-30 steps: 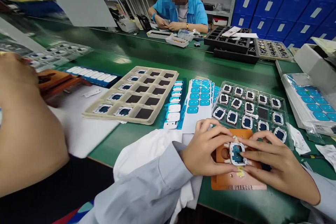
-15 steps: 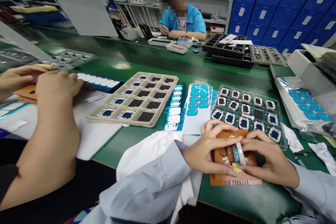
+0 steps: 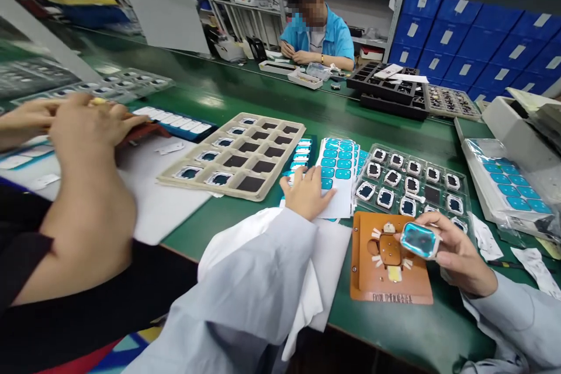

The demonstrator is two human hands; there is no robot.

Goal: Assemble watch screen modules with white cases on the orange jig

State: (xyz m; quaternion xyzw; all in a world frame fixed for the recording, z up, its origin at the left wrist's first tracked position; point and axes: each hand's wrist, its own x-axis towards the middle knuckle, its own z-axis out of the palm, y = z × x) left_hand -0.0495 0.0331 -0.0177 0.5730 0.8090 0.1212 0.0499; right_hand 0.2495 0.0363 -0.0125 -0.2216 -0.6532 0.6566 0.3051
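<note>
In my right hand (image 3: pixel 460 254) is a smartwatch case (image 3: pixel 419 240) with a pale rim and a shiny blue-edged face, pinched between thumb and fingers. The hand holds it tilted over the right side of an orange fixture plate (image 3: pixel 366 280), which has a central recess and a yellow pad. My left hand (image 3: pixel 308 194) is spread palm down over the edge of a stack of white sheets (image 3: pixel 339 203) bearing blue rounded stickers. Partly beneath its fingers lies a blue strip with white rounded pieces (image 3: pixel 302 155). Whether the fingertips press on either one is hard to tell.
A clear tray (image 3: pixel 467 187) of watch cases lies behind the fixture. A beige compartment tray (image 3: pixel 258 191) stands left of the sheets. A co-worker's arms (image 3: pixel 87 146) work at the far left; another person (image 3: pixel 319 35) sits opposite. A white box (image 3: pixel 473 158) is at right.
My left hand has left the watch case and moved left and away from me to the sheets. My right hand alone keeps the case, now turned face up, and the fixture is uncovered.
</note>
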